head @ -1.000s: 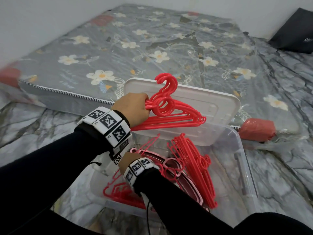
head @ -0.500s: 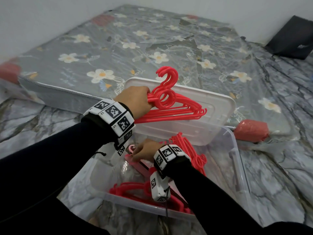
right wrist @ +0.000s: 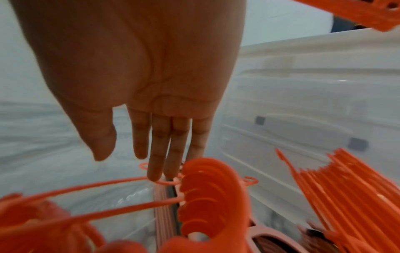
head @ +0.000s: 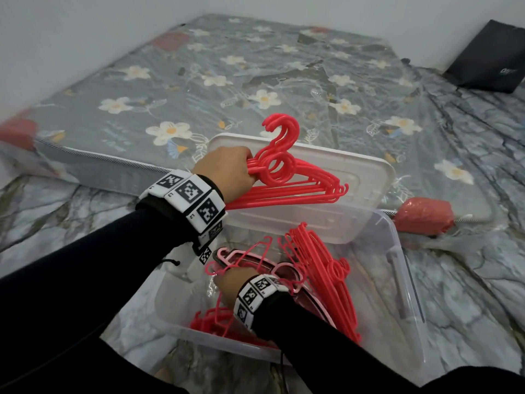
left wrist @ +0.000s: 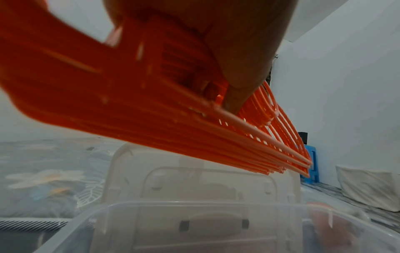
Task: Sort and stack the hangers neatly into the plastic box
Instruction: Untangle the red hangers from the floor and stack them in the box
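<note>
While the left hand point(head: 224, 170) is curling its fingers around a bundle of red hangers point(head: 298, 186) just beside their rings, it is holding them above the far end of the clear plastic box point(head: 409, 282), in front of the white lid point(head: 366, 177) that is leaning up behind the box. In the left wrist view that bundle point(left wrist: 151, 109) is filling most of the frame, blurred up close, and only a thumb point(left wrist: 240, 71) is showing against it; the other fingers are hidden. The right hand point(head: 230, 285) is reaching down inside the box, and from the head view its fingers are cut off by the wrist band. The right wrist view is showing the right hand point(right wrist: 138, 82) spread, fingers point(right wrist: 158, 154) straight, with the fingertips touching a thin red hanger wire point(right wrist: 103, 184); it is gripping nothing. More red hangers are lying in the box: a stack leaning on edge along the right side point(head: 326, 280) and a loose heap at the near end point(head: 210, 322). Pink hangers point(head: 255, 263) are lying between them, partly covered, so their number is hard to make out. The box is sitting on a marbled floor point(head: 56, 217) beside a flowered mattress point(head: 255, 81).
</note>
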Demonstrator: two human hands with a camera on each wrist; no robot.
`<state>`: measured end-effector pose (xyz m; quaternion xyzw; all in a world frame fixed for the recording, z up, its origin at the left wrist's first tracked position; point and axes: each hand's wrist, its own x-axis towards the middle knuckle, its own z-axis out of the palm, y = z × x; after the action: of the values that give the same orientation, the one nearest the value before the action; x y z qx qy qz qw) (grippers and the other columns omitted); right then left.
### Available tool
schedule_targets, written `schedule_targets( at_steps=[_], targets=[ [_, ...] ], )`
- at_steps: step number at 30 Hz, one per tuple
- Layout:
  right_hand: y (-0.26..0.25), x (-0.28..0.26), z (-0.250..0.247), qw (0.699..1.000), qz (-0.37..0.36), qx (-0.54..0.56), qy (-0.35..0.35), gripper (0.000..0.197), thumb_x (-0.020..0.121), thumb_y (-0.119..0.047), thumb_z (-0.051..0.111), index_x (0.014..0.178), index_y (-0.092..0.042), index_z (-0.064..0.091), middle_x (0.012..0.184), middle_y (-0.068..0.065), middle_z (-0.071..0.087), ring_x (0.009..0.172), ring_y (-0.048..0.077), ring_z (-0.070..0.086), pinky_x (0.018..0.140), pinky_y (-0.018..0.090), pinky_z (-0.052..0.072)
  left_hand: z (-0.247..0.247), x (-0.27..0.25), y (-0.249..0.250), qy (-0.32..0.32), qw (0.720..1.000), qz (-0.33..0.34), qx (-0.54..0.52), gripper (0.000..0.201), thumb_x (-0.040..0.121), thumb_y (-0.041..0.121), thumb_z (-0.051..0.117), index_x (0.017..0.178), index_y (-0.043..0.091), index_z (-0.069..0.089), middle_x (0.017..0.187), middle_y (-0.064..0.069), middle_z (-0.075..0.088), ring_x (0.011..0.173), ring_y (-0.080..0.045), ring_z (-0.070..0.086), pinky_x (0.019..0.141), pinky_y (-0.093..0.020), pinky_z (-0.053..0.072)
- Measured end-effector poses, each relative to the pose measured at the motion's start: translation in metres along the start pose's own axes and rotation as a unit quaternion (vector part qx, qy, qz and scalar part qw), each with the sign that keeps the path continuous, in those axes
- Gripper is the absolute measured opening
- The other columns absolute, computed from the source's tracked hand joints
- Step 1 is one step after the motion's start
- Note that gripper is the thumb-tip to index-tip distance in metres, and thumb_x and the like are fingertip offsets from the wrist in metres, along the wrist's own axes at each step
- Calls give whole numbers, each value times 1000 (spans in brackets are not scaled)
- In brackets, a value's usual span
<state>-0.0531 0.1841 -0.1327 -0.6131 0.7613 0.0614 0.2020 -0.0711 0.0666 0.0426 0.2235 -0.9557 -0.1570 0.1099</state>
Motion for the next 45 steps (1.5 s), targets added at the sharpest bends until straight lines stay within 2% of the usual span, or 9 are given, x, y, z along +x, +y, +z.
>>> schedule_targets(
  at_steps=[4, 7, 11, 15, 20, 24, 33, 38, 45],
  targets=[
    [-19, -9, 3, 999, -33, -35, -7, 28, 85, -16, 59, 112, -11, 60, 109, 11, 66, 95, 33, 65, 73, 42, 56, 1, 2, -7, -5, 1000, -7, 3, 21, 88, 42, 58, 82, 21, 56, 68, 7, 51, 71, -19, 52, 66, -29, 40],
    [-16, -5, 1, 1000, -6, 8, -21, 20, 85, -8, 57, 102, -5, 67, 101, 12, 69, 88, 30, 68, 63, 34, 54, 1, 2, -11, -11, 1000, -7, 5, 21, 88, 41, 58, 82, 22, 54, 71, 5, 52, 72, -20, 53, 68, -31, 44],
    [-11, 22, 4, 994, 92, 28, -50, 27, 90, -11, 51, 116, -5, 58, 115, 17, 62, 104, 36, 61, 79, 38, 49, 1, 2, -13, -21, 1000, -9, 14, 20, 88, 42, 57, 84, 22, 54, 75, 4, 54, 75, -21, 54, 74, -35, 49],
    [-15, 34, 3, 994, 108, 31, 3, 25, 85, -6, 51, 107, -5, 62, 103, 16, 67, 93, 37, 65, 72, 35, 48, -1, 1, -10, -20, 1000, -12, 15, 19, 88, 42, 57, 86, 23, 54, 80, 3, 56, 77, -21, 54, 76, -35, 49],
    [7, 34, -22, 986, 136, 71, 70, 28, 90, -26, 54, 110, -8, 60, 109, 13, 63, 102, 32, 60, 70, 33, 40, -5, 1, -6, -14, 1000, -22, 17, 18, 87, 42, 56, 87, 24, 55, 82, 3, 56, 78, -21, 53, 71, -32, 43],
    [19, 15, -39, 980, 124, 92, 128, 30, 86, -38, 57, 104, -15, 60, 104, 10, 66, 93, 29, 62, 63, 28, 33, -8, 0, -5, -19, 999, -27, 21, 19, 88, 42, 55, 89, 23, 56, 82, 3, 55, 77, -20, 51, 69, -32, 41],
    [26, -3, -64, 967, 191, 127, 110, 22, 85, -13, 56, 105, -8, 63, 107, 16, 66, 99, 34, 63, 72, 33, 44, -11, -1, 1, -7, 1000, -21, 20, 19, 87, 42, 56, 84, 24, 55, 87, 1, 58, 80, -20, 52, 70, -31, 42],
    [20, -14, -57, 977, 181, 50, 99, 27, 88, -20, 52, 111, -7, 60, 113, 13, 64, 104, 32, 62, 75, 35, 46, -11, 0, 6, -8, 1000, -19, 21, 22, 84, 44, 60, 84, 23, 55, 88, 1, 59, 85, -21, 56, 72, -32, 44],
    [19, -15, -77, 977, 173, 71, 101, 26, 88, -18, 57, 111, -7, 59, 114, 13, 63, 104, 31, 61, 76, 34, 46, -9, 1, 7, -15, 999, -13, 43, 40, 70, 56, 73, 80, 22, 53, 81, 3, 57, 78, -20, 54, 66, -28, 39]
  ],
)
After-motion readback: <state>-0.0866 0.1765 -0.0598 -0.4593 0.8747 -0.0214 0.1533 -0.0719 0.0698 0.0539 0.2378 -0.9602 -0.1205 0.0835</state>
